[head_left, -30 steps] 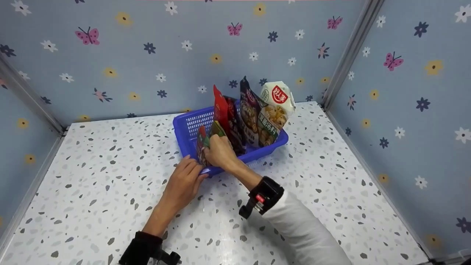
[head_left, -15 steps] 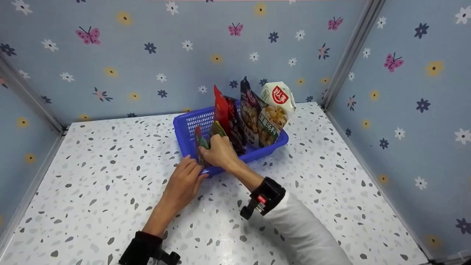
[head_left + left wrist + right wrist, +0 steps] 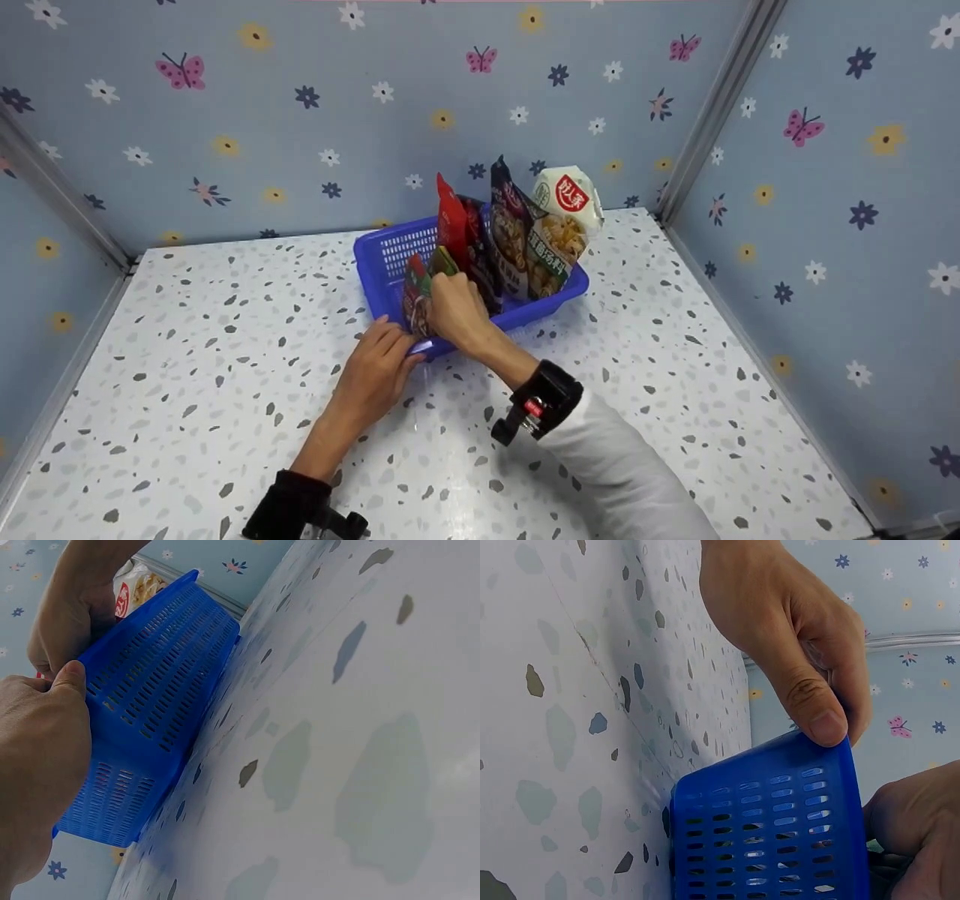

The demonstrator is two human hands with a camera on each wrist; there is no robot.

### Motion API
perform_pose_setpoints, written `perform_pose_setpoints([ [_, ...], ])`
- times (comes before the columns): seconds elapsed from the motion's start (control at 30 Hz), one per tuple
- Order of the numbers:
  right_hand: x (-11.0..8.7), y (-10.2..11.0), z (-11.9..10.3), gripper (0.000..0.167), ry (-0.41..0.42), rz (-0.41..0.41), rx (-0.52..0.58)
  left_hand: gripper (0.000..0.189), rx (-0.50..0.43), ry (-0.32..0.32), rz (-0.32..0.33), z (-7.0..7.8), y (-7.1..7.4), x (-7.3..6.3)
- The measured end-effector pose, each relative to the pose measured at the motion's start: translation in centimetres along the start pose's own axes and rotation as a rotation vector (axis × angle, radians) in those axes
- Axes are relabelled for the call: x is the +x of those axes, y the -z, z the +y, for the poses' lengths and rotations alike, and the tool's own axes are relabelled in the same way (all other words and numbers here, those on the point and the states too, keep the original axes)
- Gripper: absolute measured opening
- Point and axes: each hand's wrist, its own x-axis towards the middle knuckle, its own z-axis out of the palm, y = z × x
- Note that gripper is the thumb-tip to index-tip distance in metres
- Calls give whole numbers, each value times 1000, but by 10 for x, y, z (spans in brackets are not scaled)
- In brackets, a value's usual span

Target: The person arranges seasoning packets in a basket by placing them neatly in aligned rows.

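A blue plastic basket (image 3: 536, 307) stands on the table with several upright food pouches in it. My left hand (image 3: 375, 367) grips its near left corner, the thumb (image 3: 73, 675) pressing the outside of the rim. My right hand (image 3: 459, 311) reaches inside with curled fingers and pinches a yellow-green packet (image 3: 442, 260), mostly hidden behind the hand. Just left of that hand leans a red-and-green packet (image 3: 417, 300). Further right are a red pouch (image 3: 451, 221), a dark purple pouch (image 3: 510, 232) and a white-topped soup-base pouch (image 3: 559, 232) leaning over the rim.
The white speckled table (image 3: 225, 390) extends around the basket. A blue flowered wall panel (image 3: 300, 112) rises behind, with a side panel (image 3: 840, 262) on the right. Metal strips (image 3: 705, 112) run along the corners.
The red-and-green packet tips left, then comes back right toward my right hand. The right thumb, stretched out half a second ago, is now tucked out of sight. My left hand stays put.
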Motion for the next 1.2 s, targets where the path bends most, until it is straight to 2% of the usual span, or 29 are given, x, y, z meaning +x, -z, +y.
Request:
perform_pose_setpoints([
  [0.13,0,2,1,35,-15,-7,39,18,1,3,-6,0,1,0],
  [0.37,0,5,1,55,-53,-32,146,18,-4,3,-6,1,3,-1],
  [0.67,0,5,-2,52,-93,-77,222,18,-11,19,-7,1,3,-3],
  [0.83,2,2,-3,53,-66,-83,181,18,-12,16,0,0,2,-3],
  [1.0,5,-6,-4,38,-18,-63,98,17,-16,5,7,0,1,-3],
  [1.2,7,-11,-6,24,-3,-42,41,17,-26,3,1,0,0,-1],
])
